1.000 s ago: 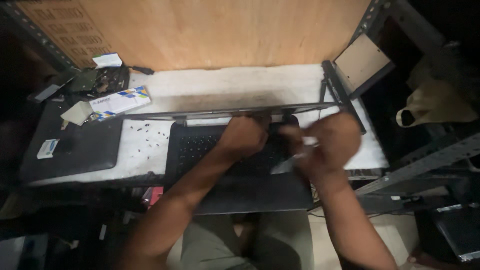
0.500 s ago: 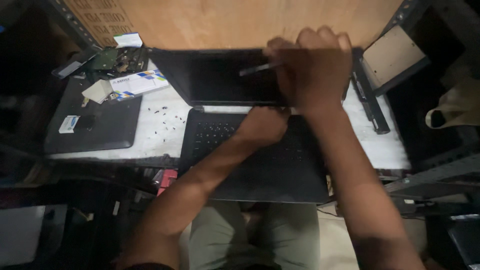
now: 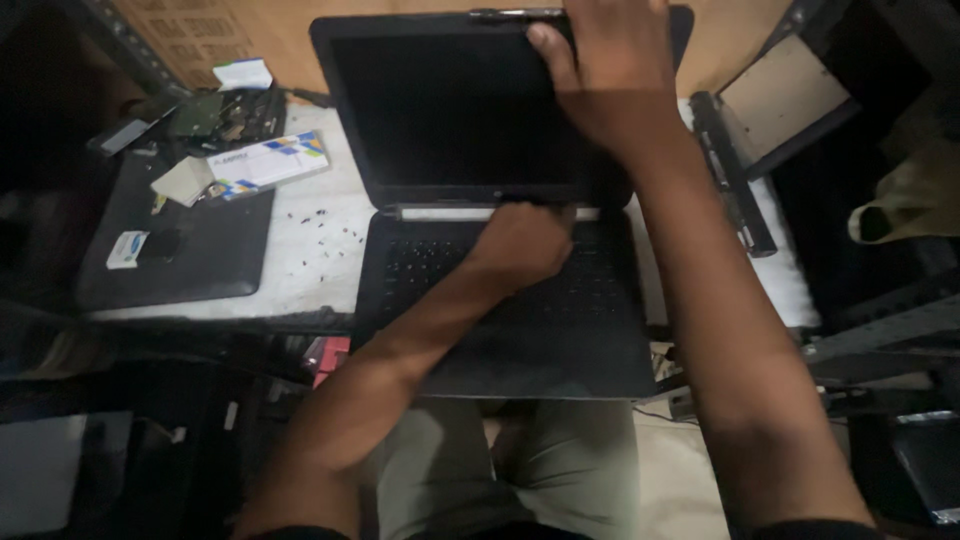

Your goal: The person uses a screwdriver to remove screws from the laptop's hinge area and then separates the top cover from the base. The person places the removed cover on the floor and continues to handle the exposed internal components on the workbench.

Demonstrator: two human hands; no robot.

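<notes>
A black laptop (image 3: 430,130) stands open on the white worktop, its dark screen tilted back and its keyboard deck toward me. My right hand (image 3: 610,75) grips the top edge of the lid, with a thin metal tool (image 3: 510,14) under its fingers along that edge. My left hand (image 3: 525,245) rests closed on the deck at the hinge, pressing down near the keyboard's top row.
A second closed black laptop (image 3: 190,250) lies at the left with a white sticker. A white and blue box (image 3: 265,165), a circuit board (image 3: 215,115) and several small screws (image 3: 320,235) lie nearby. A long black battery (image 3: 730,170) and a brown board (image 3: 785,100) sit at the right.
The lid has gone from nearly shut to fully raised. My right hand has moved up with it to the top edge, while my left hand stays on the deck.
</notes>
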